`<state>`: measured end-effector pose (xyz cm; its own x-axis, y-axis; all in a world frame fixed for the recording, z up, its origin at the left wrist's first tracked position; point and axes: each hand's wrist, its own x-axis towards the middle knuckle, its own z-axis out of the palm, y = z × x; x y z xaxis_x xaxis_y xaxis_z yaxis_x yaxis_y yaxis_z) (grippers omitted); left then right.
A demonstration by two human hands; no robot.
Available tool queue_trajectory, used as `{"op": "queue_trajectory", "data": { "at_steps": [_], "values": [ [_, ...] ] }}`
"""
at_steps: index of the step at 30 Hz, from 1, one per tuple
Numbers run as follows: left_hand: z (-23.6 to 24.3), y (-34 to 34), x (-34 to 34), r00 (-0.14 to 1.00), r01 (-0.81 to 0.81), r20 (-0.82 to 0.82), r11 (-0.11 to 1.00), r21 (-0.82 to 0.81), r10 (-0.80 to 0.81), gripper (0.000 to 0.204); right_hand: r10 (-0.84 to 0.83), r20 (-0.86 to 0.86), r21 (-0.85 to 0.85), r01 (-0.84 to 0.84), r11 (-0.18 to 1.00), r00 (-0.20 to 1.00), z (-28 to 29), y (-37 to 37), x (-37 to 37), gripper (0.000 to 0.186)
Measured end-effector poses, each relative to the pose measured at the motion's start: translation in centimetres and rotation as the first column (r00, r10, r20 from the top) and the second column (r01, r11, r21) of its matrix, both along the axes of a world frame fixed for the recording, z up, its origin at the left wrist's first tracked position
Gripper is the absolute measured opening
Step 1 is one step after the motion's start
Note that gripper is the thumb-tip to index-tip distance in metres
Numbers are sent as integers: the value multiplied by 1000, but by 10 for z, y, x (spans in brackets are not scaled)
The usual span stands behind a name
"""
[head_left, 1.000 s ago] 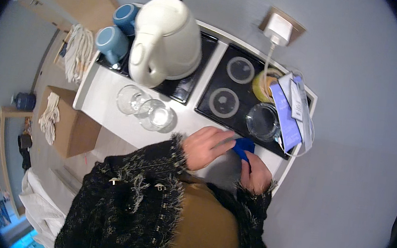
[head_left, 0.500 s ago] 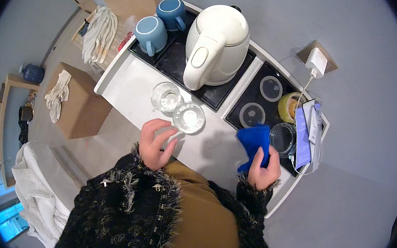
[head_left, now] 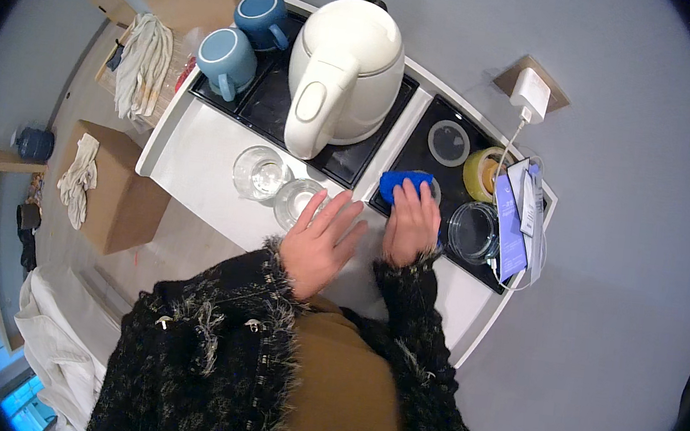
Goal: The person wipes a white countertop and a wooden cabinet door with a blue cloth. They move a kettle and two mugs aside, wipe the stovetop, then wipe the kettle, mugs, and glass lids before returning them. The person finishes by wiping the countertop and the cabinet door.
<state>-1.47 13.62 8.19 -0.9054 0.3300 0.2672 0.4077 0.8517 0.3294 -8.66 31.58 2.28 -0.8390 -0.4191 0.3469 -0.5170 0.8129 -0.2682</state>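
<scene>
My right hand presses down on a folded blue cloth, its fingers curled over it at the near left edge of the black tray section with the round discs. My left hand is open with nothing in it, fingers spread above the white tabletop. Its fingertips partly cover the nearer of two clear drinking glasses; whether they touch it I cannot tell. The other clear glass stands close beside it, upright. Behind the glasses a white electric kettle stands on a black tray.
Two blue mugs sit left of the kettle. At the right are a clear glass dish, a yellow tape roll, purple packets and a charger with its cable. A cardboard box stands on the floor.
My right hand has carried the blue cloth left and away from me onto the tray's edge. My left hand has moved right, its fingers spreading. The view has shifted slightly.
</scene>
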Motion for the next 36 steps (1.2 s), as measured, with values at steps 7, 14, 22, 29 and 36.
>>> {"op": "queue_trajectory", "data": {
  "at_steps": [7, 14, 22, 29, 36],
  "values": [
    [11, 10, -13, 989, -87, 114, 992, -93, 97, 61, -207, 36, -76, 209, 975, 978, 9, -6, -13, 34],
    [16, -3, -13, 981, -63, 177, 993, -98, 79, 61, -53, -28, -93, 50, 994, 998, 12, -11, 9, 34],
    [13, -11, -11, 972, -34, 227, 996, -82, 52, 71, -359, -121, -50, 356, 933, 925, 12, 0, -63, 23],
    [3, -25, -9, 976, -90, 191, 993, -80, 104, 76, -136, 67, 38, 133, 990, 989, 14, -16, -21, 38],
    [-1, -12, -17, 984, 103, 160, 987, -125, -82, 58, -151, -98, 10, 152, 988, 984, 5, -18, -39, 32]
  ]
}}
